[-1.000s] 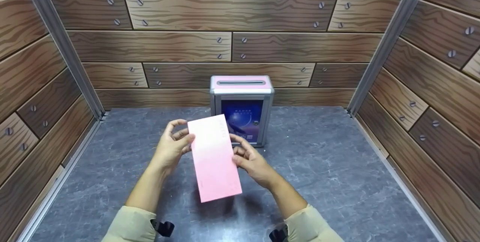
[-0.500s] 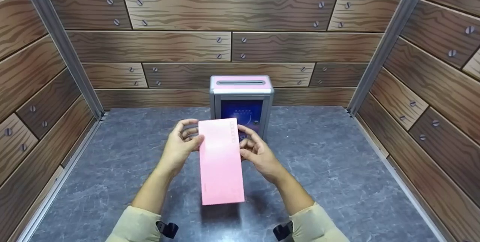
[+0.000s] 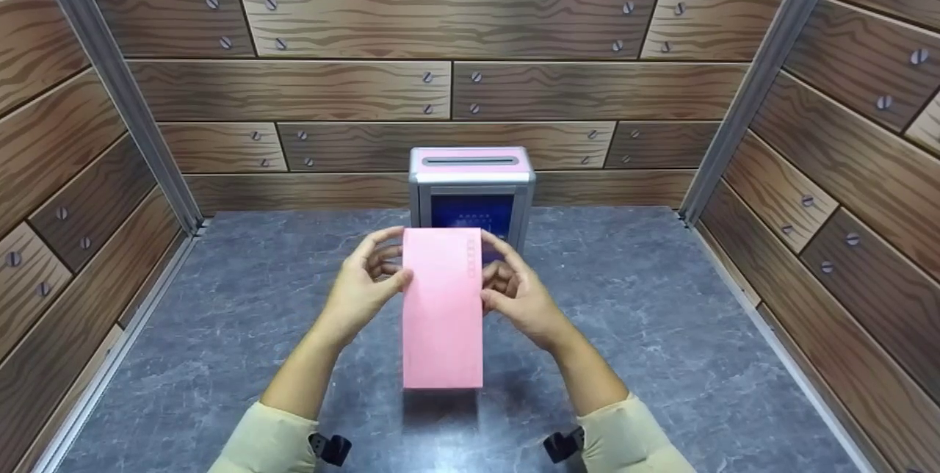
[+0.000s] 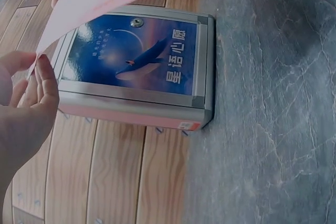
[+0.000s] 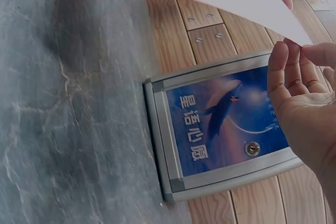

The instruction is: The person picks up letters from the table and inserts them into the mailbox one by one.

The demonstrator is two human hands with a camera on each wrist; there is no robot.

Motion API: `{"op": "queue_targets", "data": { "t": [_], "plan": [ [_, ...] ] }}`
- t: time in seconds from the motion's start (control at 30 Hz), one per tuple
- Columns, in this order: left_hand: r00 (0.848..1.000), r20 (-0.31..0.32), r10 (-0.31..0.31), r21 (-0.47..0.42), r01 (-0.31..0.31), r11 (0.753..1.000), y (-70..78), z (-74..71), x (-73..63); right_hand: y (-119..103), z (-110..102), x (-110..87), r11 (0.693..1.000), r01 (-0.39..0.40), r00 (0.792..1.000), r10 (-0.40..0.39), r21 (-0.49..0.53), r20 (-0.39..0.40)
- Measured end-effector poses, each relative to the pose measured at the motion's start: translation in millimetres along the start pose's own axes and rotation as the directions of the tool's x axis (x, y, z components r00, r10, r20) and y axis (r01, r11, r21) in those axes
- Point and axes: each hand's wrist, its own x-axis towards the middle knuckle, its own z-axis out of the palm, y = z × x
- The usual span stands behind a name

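A pink envelope (image 3: 443, 311) hangs upright above the table, a column of small printed squares near its upper right edge. My left hand (image 3: 363, 295) pinches its left edge between thumb and fingers. On the opposite edge, my right hand (image 3: 523, 304) holds it the same way. Behind the envelope stands a pink and silver suggestion box (image 3: 472, 178) with a long slot (image 3: 470, 161) in its top. The envelope hides most of the box's front in the head view. Both wrist views show a blue whale picture (image 4: 136, 56) on that front and a round lock (image 5: 252, 148).
The box stands on a grey marbled table (image 3: 624, 311) near the wood-patterned back wall (image 3: 330, 91). Similar side walls (image 3: 844, 164) rise at left and right, with metal posts (image 3: 756, 76) in the corners.
The envelope has turned from a tilt to upright and shifted to the right, covering more of the box's front. Both hands have moved right with it, still holding its edges.
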Motion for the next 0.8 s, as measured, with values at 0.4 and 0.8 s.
{"op": "queue_targets", "data": {
  "t": [0.4,0.8],
  "plan": [
    [0.997,0.068,0.033,0.097,-0.039,0.995,9.3,11.9,-1.1,-14,-10,-2.6,0.971,-0.028,0.996,0.005,-0.239,-0.093],
    [0.978,0.178,0.108,0.165,-0.138,0.977,13.6,15.0,-1.9,-26,-16,-3.2,0.95,-0.057,0.99,0.014,-0.306,-0.141]
  ]
}}
